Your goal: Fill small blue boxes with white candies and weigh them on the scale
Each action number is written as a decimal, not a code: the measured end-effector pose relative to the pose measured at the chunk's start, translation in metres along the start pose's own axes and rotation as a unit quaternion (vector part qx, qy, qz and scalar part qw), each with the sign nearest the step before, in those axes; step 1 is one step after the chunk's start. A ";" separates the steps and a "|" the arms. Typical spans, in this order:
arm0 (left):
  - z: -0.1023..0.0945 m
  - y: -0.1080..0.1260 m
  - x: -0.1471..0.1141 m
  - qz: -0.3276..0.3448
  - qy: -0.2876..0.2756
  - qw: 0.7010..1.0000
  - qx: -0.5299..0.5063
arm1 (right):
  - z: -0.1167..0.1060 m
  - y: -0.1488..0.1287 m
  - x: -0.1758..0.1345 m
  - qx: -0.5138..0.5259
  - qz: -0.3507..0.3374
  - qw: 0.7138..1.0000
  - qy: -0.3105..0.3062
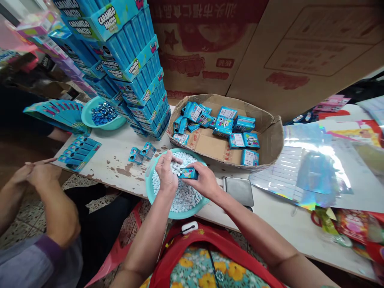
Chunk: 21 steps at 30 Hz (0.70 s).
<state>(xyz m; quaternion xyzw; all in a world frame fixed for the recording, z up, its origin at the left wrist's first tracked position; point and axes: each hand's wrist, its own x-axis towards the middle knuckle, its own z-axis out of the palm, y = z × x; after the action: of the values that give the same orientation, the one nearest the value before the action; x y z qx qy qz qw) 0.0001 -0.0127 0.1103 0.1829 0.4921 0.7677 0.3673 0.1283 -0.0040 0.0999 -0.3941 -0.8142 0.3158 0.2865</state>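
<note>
While your right hand (204, 181) pinches the small blue box (188, 173) by its end, thumb on top and fingers underneath, your left hand (166, 173) sits closed at the box's other end, fingertips bunched as if around a few of the white candies (183, 196); whether it actually has any in its grip, you can't tell from this angle. The box hovers just over the teal bowl (150, 191), right above the heap of candies, at the near edge of the table (276, 216).

That box looks like thin printed card: light, hollow, and easy to crush, so by my read a gentle hold on the narrow side walls near the end is the safest place, not on the broad faces, which would bow inward. The candies look hard, smooth and round, likely to roll and slip out of a loose pinch, so a cupped scoop suits them better than fingertips alone.

Beyond the bowl, the low cardboard tray (270, 132) holds more blue boxes lying loose, and the tall stack of blue display cartons (135, 68) rises to the left. Another person's hands (33, 172) rest clasped at the far left, well apart from yours.
</note>
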 end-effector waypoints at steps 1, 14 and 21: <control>0.000 0.000 0.000 -0.001 -0.002 1.000 -0.004 | 0.000 0.000 0.001 0.004 0.001 1.000 0.003; 0.000 0.008 -0.007 0.011 -0.056 0.998 -0.015 | 0.008 -0.001 0.000 0.040 0.018 0.998 0.039; -0.020 0.009 0.006 0.027 -0.072 0.997 0.004 | 0.004 0.007 -0.010 0.113 0.018 0.993 0.041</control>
<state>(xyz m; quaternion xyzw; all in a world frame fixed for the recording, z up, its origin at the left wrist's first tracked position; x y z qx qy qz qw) -0.0198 -0.0230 0.1094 0.2520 0.4626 0.7601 0.3804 0.1343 -0.0099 0.0900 -0.3863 -0.7535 0.3945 0.3569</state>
